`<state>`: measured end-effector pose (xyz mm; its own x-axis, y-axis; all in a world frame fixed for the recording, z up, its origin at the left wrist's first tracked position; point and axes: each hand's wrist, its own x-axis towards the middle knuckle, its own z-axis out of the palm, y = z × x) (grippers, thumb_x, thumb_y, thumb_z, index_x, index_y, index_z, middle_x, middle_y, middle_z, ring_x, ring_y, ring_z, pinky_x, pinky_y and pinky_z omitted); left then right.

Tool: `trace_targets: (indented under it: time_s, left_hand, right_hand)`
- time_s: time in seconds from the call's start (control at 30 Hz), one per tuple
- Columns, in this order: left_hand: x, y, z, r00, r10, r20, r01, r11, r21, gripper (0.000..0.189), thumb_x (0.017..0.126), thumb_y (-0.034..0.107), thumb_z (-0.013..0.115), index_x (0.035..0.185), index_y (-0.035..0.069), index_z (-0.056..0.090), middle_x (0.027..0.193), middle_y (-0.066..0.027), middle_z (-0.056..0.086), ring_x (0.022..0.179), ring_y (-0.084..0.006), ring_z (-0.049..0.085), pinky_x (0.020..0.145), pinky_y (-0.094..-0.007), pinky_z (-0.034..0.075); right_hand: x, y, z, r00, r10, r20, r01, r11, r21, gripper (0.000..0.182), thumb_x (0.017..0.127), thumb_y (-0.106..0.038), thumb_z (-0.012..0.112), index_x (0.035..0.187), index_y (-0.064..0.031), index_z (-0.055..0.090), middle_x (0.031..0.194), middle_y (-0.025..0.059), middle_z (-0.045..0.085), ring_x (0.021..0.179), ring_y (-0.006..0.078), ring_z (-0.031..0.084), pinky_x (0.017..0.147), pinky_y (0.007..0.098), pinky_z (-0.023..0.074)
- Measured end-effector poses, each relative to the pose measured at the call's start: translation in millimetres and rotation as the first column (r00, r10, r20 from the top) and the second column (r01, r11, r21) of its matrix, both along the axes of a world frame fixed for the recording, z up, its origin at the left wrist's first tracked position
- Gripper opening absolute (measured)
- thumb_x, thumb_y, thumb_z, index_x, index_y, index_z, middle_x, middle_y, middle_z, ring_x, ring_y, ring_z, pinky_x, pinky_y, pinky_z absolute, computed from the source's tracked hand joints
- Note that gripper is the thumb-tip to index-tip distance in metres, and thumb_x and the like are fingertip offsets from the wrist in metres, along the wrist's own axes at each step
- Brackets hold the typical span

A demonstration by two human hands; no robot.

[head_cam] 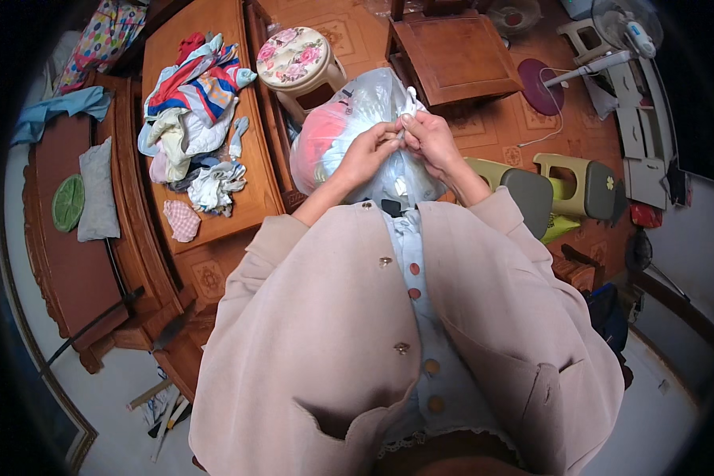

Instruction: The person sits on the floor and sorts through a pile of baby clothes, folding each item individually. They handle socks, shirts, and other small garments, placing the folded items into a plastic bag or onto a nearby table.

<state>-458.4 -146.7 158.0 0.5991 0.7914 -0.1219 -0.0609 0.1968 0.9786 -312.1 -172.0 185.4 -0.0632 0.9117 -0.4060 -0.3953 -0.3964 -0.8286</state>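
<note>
A large, translucent plastic bag (318, 140) stands before me, bulging with soft contents of pink and pale blue. Its gathered neck (409, 102) is pinched upright between the fingers of my right hand (431, 137). My left hand (369, 149) meets it there from the other side, thumb and fingertips closed on the twisted plastic just below. Fingers hide part of the neck, so I cannot tell whether it is knotted.
Left of the bag, a wooden table (250, 208) bears a heap of clothes (193, 119). A flowered round stool (291, 59) and a wooden chair (452, 56) stand beyond. To the right are plastic stools (526, 193) and a standing fan (601, 62) with its cord on the floor.
</note>
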Motion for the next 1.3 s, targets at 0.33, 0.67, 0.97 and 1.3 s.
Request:
trace_targets:
  time_s: [0.33, 0.67, 0.97, 1.3]
  left_hand:
    - [9.0, 11.9, -11.8, 0.930, -0.057, -0.364, 0.149, 0.961, 0.231, 0.015, 0.081, 0.008, 0.051, 0.088, -0.005, 0.056, 0.077, -0.0104, 0.059, 0.076, -0.0171, 0.057, 0.068, -0.0286, 0.044]
    - [-1.0, 17.0, 9.9, 0.899, -0.123, -0.419, 0.092, 0.991, -0.093, 0.025, 0.081, 0.018, 0.047, 0.085, -0.002, 0.062, 0.080, -0.0099, 0.063, 0.076, -0.0175, 0.057, 0.072, -0.0289, 0.044]
    - [-12.2, 23.8, 22.3, 0.972, -0.202, -0.119, 0.155, 0.935, -0.320, 0.020, 0.074, 0.010, 0.064, 0.090, -0.001, 0.065, 0.081, -0.0065, 0.064, 0.075, -0.0127, 0.056, 0.072, -0.0244, 0.044]
    - [-3.3, 10.7, 21.2, 0.882, 0.068, -0.466, 0.075, 0.957, 0.282, 0.023, 0.067, -0.002, 0.065, 0.082, 0.004, 0.048, 0.080, -0.0067, 0.061, 0.075, -0.0193, 0.060, 0.067, -0.0267, 0.046]
  right_hand:
    - [-20.7, 5.9, 18.0, 0.993, -0.080, 0.083, 0.052, 0.952, 0.300, 0.030, 0.091, -0.012, 0.040, 0.117, 0.0023, 0.043, 0.083, 0.0106, 0.062, 0.076, 0.0120, 0.059, 0.071, 0.0231, 0.0466]
    - [6.8, 9.0, 25.4, 0.186, -0.018, 0.982, -0.588, 0.799, 0.126, 0.027, 0.083, -0.024, 0.052, 0.101, -0.0036, 0.056, 0.080, 0.0193, 0.059, 0.078, 0.0340, 0.057, 0.065, 0.0398, 0.0448]
    - [23.2, -6.2, 43.5, 0.444, 0.216, 0.869, -0.563, 0.823, 0.083, 0.020, 0.076, -0.019, 0.059, 0.075, 0.0003, 0.062, 0.069, 0.0198, 0.058, 0.062, 0.0327, 0.057, 0.058, 0.0385, 0.0429]
    - [23.8, 5.1, -10.1, 0.670, 0.016, 0.742, -0.415, 0.837, 0.357, 0.014, 0.080, -0.008, 0.053, 0.089, 0.0001, 0.061, 0.083, 0.0116, 0.063, 0.076, 0.0182, 0.059, 0.069, 0.0297, 0.0449]
